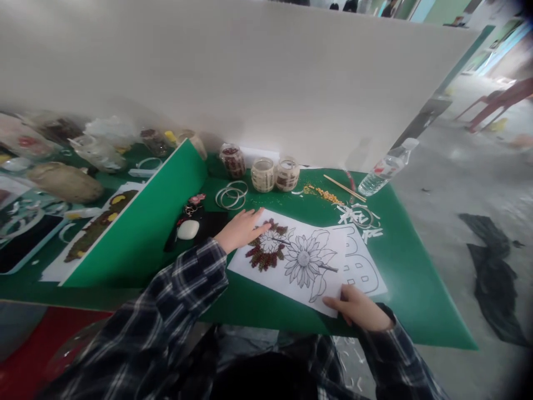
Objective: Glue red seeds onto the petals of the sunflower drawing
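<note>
The flower drawing point(306, 261) lies flat on the green table point(416, 300), its near corner close to the table's front edge. One bloom is partly filled with dark red seeds point(266, 253); the sunflower beside it is bare outline. From my seat I see the left hand point(241, 229) resting open on the sheet's far left corner, fingers stretched toward the red patch. The right hand point(358, 308) pinches the sheet's near right corner, thumb on top.

Beyond the paper stand three small jars point(262, 169), with metal rings point(231, 195) just left of them and scattered yellow kernels point(327, 194) and chopsticks point(343, 188) to the right. A water bottle point(387, 166) lies tilted at the far right edge. Paper scraps point(358, 216) sit just past the sheet. A green divider point(141, 233) walls off the left side; bare green surface lies right of the sheet, up to the table's edge.
</note>
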Action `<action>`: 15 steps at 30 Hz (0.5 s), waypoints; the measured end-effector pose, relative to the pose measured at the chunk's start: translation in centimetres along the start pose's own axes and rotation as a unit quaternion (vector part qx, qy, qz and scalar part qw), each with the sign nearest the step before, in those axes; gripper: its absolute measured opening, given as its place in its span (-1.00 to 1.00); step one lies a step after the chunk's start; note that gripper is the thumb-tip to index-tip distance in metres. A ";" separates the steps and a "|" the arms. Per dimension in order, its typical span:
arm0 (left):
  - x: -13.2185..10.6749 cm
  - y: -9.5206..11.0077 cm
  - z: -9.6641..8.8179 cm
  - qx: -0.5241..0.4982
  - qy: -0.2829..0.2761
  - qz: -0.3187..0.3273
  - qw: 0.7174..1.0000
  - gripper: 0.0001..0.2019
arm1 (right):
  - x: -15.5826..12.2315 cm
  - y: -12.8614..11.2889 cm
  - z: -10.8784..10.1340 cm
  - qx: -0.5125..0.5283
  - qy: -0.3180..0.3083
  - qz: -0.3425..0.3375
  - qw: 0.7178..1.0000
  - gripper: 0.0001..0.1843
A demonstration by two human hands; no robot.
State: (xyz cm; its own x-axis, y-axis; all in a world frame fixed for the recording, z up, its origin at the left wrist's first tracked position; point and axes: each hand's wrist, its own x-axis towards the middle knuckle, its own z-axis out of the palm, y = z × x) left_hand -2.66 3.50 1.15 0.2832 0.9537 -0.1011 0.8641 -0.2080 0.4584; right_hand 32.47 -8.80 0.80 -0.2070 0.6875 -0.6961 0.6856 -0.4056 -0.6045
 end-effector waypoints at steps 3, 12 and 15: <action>-1.1 1.1 -0.3 0.005 0.015 0.001 1.000 -0.28 | 0.0 0.1 0.0 0.047 -0.006 -0.030 0.998 -0.41; -12.7 8.7 6.5 -0.012 -0.010 0.181 0.983 -0.36 | 0.0 0.5 2.6 0.220 -0.060 -0.003 0.974 -0.30; -13.9 8.6 8.6 -0.005 -0.030 0.188 0.982 -0.32 | -0.5 0.5 3.5 0.199 -0.125 -0.031 0.971 -0.34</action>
State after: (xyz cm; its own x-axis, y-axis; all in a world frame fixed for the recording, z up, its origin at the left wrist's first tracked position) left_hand 4.44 -13.47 -1.07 0.6054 0.7955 0.0255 0.6899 -0.5405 0.4815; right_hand 30.45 -11.46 -0.57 -0.4370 0.5704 -0.6955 0.3516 -0.6034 -0.7158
